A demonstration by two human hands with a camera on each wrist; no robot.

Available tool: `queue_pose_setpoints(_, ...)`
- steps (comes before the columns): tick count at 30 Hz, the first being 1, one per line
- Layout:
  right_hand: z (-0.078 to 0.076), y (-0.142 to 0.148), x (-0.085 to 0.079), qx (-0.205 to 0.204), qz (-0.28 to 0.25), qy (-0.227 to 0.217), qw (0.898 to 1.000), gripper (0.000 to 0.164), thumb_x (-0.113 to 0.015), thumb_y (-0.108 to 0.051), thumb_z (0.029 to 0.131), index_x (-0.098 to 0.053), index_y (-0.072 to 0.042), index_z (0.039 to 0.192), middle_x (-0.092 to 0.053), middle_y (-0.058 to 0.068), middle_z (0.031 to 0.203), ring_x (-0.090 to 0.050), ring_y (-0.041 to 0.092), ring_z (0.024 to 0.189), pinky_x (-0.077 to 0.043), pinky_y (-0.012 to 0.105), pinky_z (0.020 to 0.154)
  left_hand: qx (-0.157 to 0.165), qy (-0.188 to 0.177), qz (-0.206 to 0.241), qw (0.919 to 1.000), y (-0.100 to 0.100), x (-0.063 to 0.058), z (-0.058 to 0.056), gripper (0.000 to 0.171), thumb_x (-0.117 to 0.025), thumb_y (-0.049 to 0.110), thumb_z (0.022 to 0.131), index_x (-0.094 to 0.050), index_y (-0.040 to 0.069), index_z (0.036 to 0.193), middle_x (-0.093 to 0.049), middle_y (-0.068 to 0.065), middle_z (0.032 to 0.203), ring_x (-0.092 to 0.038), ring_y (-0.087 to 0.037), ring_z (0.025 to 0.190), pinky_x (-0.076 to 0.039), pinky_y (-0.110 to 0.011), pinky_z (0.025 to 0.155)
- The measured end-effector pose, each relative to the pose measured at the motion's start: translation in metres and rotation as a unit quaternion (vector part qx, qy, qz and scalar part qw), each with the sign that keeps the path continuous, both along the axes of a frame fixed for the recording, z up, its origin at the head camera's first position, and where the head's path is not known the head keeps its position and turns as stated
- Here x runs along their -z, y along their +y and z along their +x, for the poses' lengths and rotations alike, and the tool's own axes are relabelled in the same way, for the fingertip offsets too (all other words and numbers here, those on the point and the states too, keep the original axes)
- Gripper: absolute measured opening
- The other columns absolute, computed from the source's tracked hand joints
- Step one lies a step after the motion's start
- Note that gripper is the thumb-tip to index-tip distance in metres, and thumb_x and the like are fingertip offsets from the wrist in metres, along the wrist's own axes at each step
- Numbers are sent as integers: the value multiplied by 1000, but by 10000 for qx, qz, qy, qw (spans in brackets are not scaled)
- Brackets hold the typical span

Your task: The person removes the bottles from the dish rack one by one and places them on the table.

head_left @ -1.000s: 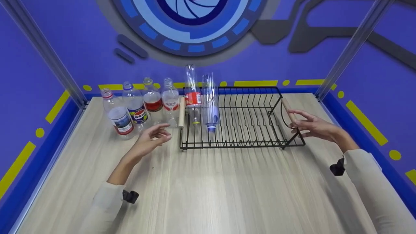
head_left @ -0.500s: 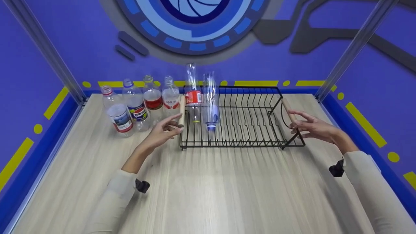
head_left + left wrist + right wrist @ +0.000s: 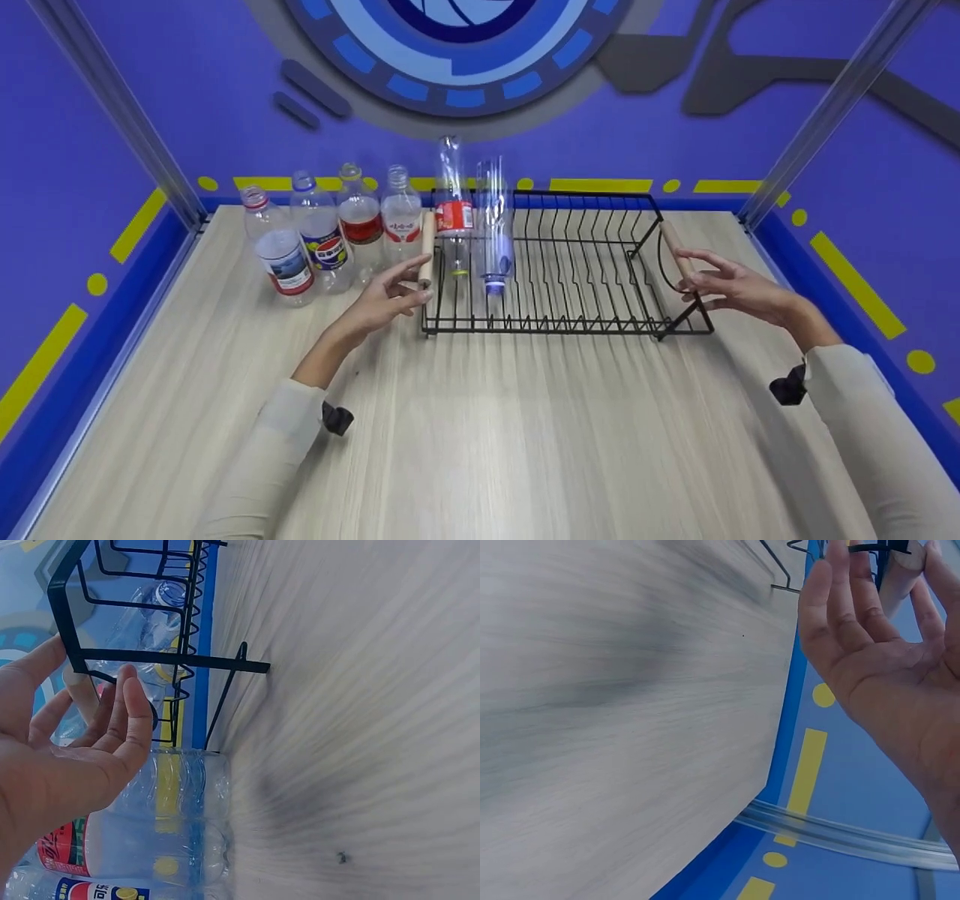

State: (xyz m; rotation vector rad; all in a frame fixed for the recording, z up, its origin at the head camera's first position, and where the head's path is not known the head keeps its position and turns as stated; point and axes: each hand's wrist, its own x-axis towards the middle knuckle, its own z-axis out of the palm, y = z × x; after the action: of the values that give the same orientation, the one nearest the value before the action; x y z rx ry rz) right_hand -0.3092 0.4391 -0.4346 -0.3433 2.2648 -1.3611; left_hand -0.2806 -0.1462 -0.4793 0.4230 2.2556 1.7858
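Observation:
A black wire dish rack [image 3: 562, 331] with a wooden handle at each end stands on the table. My left hand [image 3: 382, 294] grips the left handle [image 3: 427, 247] near its front end; in the left wrist view the thumb lies against the black frame and the fingers curl round the wood [image 3: 81, 690]. At the other end, my right hand [image 3: 742, 291] holds the right handle [image 3: 675, 246] between thumb and fingers. Two clear plastic bottles lean neck-down inside the rack's left part: one with a red label [image 3: 454, 216], the other with a blue neck [image 3: 493, 251].
Several uncapped plastic bottles stand upright left of the rack, among them one with a landscape label [image 3: 286, 270] and one with a blue label [image 3: 328, 251]. Blue walls enclose the table [image 3: 480, 435] at the back and sides.
My left hand has moved right and forward from beside the bottles and has taken hold of the left handle. The right hand stays at its handle. The head view has tilted slightly.

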Motion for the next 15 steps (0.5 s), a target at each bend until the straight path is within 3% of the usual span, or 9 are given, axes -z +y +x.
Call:
queue_pose_setpoints(7,-5,-1,-14,145,189,546,9982,55,-45,-30,111,-28,-19,162,-64,-13,123,-65,6,109,-58,27,89,81,-130,85,9998,0,-4,-3,67,-69,22,99,-38,21,159,-49,-18,145,-60,-19,111,-54,-41,92)
queue_pose_setpoints(15,-14,-8,-39,556,588,1001,9917,67,-43,-39,110,-18,-6,162,-58,-19,119,-64,3,105,-57,23,85,-50,-24,10,10000,4,-9,-2,65,-68,14,98,-40,15,157,-53,-19,139,-59,-17,108,-53,-34,89)
